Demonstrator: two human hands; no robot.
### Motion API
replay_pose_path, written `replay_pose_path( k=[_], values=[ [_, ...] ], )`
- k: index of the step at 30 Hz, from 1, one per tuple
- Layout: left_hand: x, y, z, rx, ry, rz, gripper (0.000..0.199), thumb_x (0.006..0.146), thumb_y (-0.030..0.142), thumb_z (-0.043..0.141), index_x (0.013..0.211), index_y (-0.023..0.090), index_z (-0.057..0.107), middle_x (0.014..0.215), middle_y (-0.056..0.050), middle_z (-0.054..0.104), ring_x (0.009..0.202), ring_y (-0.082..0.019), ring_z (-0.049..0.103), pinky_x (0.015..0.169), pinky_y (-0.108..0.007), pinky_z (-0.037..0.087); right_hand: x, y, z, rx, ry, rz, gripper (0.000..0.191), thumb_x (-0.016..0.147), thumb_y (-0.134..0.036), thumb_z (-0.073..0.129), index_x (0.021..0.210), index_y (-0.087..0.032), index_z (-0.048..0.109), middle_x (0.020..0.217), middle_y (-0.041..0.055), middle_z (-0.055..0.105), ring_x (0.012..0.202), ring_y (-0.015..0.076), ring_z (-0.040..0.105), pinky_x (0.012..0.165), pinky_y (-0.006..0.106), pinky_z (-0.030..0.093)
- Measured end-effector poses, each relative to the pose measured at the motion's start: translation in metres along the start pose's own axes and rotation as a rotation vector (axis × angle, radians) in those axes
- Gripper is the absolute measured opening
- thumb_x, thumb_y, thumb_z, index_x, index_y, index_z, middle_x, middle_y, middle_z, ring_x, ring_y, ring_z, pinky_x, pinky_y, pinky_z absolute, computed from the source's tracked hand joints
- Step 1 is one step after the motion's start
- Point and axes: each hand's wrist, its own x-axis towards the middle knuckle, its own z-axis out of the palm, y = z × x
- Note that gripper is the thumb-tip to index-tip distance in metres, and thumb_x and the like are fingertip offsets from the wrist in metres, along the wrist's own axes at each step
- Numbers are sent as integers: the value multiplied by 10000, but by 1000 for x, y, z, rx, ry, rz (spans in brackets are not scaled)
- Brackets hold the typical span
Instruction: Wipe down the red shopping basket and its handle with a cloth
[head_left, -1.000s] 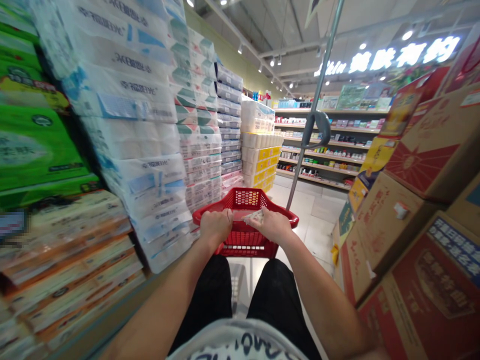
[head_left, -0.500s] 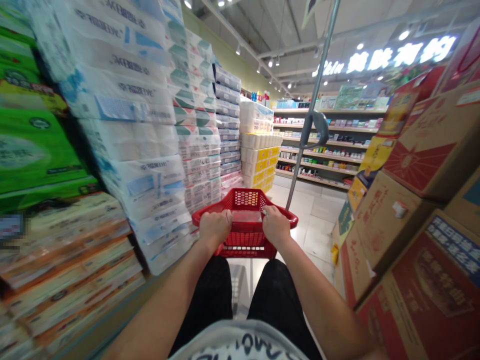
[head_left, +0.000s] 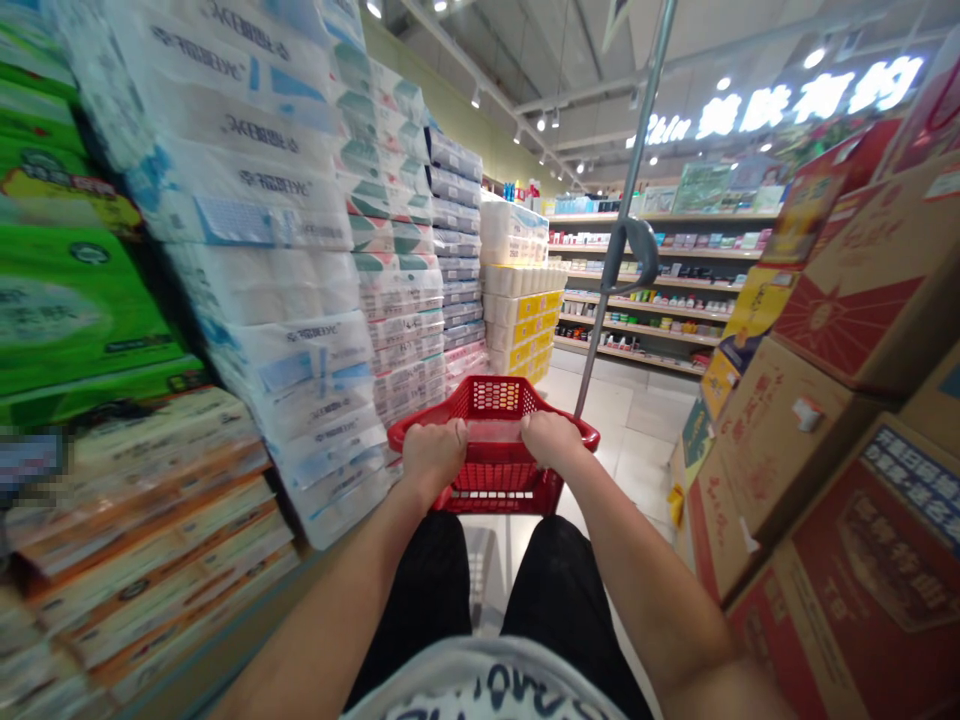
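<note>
A closing-down of the right hand (head_left: 551, 440) onto the near rim of a red plastic shopping basket (head_left: 499, 480) since the earlier view, its fingers no longer stretched flat around a crumpled paper slip; whether that slip now lies inside the fist, no telling. Both hands curled firmly over the rim, fingers wrapped and not spread, the left hand (head_left: 433, 460) level with the right, a short stretch of rim between them. Just ahead of the grip, a pale patch (head_left: 491, 430) inside the basket, too blurred to name. Immediately left of the grip, towering stacks of wrapped toilet paper (head_left: 285, 250), with green packs (head_left: 67, 300) farther left. To the right, piled printed cardboard cartons (head_left: 817, 420). Beyond the grip and to the right, a grey metal pole (head_left: 626, 240), then store shelves of small boxed goods (head_left: 645, 290) across a pale tiled floor (head_left: 637, 450). Directly below the grip, knees in black shorts (head_left: 420, 570).
</note>
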Motion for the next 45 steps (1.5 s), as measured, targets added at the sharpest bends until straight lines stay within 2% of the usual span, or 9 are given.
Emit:
replay_pose_path(
  k=[7,13,19,25,30,36,38,42,45],
  values=[
    [0,0,1,-9,7,-9,363,930,242,245,932,140,593,765,-132,685,755,-283,661,705,-395,399,-25,-9,33,-15,479,82,428,962,-300,244,1031,-131,631,931,144,669,913,233,614,867,362,406],
    [-1,2,-1,1,-3,-14,336,925,227,261,935,142,586,769,-132,686,759,-269,664,708,-383,402,-9,2,13,8,100,62,369,939,-284,307,919,-161,654,888,137,685,819,248,656,716,351,453],
    [-1,2,-2,-17,-22,-25,324,922,231,278,946,139,588,809,-135,692,789,-268,662,713,-382,401,-19,-4,22,-22,366,126,454,974,-310,217,961,-155,643,908,137,683,910,239,643,841,374,431],
    [-1,2,-3,-17,-30,-33,336,930,245,266,951,145,586,807,-137,692,794,-266,662,719,-381,395,-10,3,14,32,106,88,394,946,-310,294,906,-161,657,878,134,687,813,240,656,717,342,446],
    [-1,2,0,-26,-16,-26,343,929,231,258,942,138,588,796,-133,685,794,-264,660,729,-385,396,-22,-1,27,-10,430,68,428,968,-324,238,959,-160,633,895,124,675,898,227,622,839,345,408],
    [-2,0,3,-11,10,-1,351,934,238,248,945,138,585,797,-132,688,768,-275,664,712,-396,401,-13,2,17,71,155,139,448,965,-369,255,897,-178,655,857,110,684,803,227,645,743,331,425],
    [-2,0,3,-10,15,-2,351,936,238,246,940,138,582,793,-134,687,766,-273,665,710,-395,401,-15,2,20,62,199,137,457,970,-370,244,919,-177,656,857,111,682,821,225,639,762,333,420],
    [-1,-1,4,-1,10,1,340,932,225,248,939,132,575,763,-132,683,757,-274,667,710,-396,403,-26,0,35,-11,479,55,443,973,-345,236,1005,-172,642,922,112,675,917,227,606,859,350,384],
    [-1,-1,5,12,8,9,343,934,233,243,927,135,571,762,-126,684,747,-276,667,699,-395,405,-22,1,34,-4,437,99,445,968,-342,246,930,-172,655,881,107,680,870,230,617,817,347,396]
  ],
)
